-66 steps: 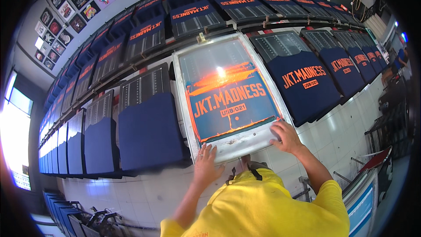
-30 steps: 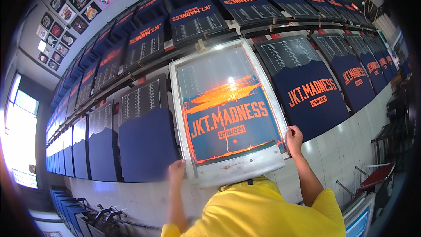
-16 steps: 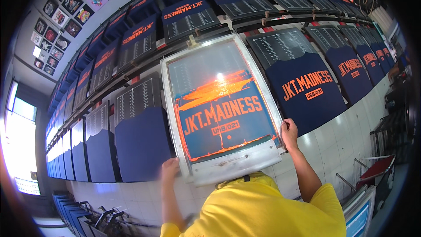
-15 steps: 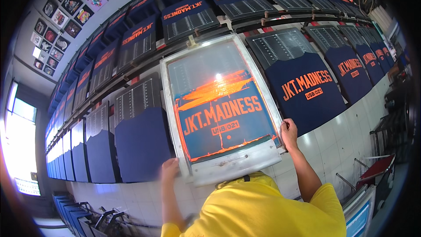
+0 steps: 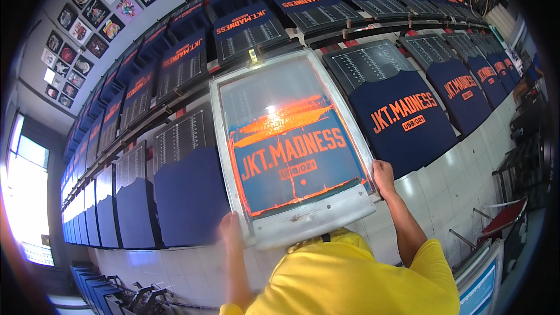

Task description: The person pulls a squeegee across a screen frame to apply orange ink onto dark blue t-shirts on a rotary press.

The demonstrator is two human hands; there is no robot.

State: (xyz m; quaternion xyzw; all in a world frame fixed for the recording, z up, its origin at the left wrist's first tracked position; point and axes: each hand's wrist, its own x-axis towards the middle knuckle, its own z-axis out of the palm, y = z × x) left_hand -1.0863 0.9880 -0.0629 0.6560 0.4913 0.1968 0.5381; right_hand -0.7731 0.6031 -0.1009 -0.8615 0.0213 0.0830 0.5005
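A screen printing frame point(image 5: 364, 150) with pale metal sides lies over a board in front of me. Orange ink point(image 5: 280, 123) forms a wet band across its mesh, and orange lettering shows below that. A wide pale bar point(image 5: 315, 220) crosses the frame's near end. My right hand point(image 5: 383, 178) is closed around the right side near this end. At the near left corner, my left hand point(image 5: 231, 228) has its fingers against the frame's edge; it is somewhat blurred, with some fingers hidden. Through the mesh, dark blue cloth appears underneath.
To the right, a navy shirt point(image 5: 402, 131) with orange print lies on a board. A plain navy shirt point(image 5: 189, 201) is on the left. More boards with shirts run in rows along both sides and behind. A metal clamp point(image 5: 253, 58) stands at the frame's far end.
The view has shifted slightly, and the neighbouring boards appear a little displaced against the frame. Both hands stay at the frame's sides, the left a little lower in the picture.
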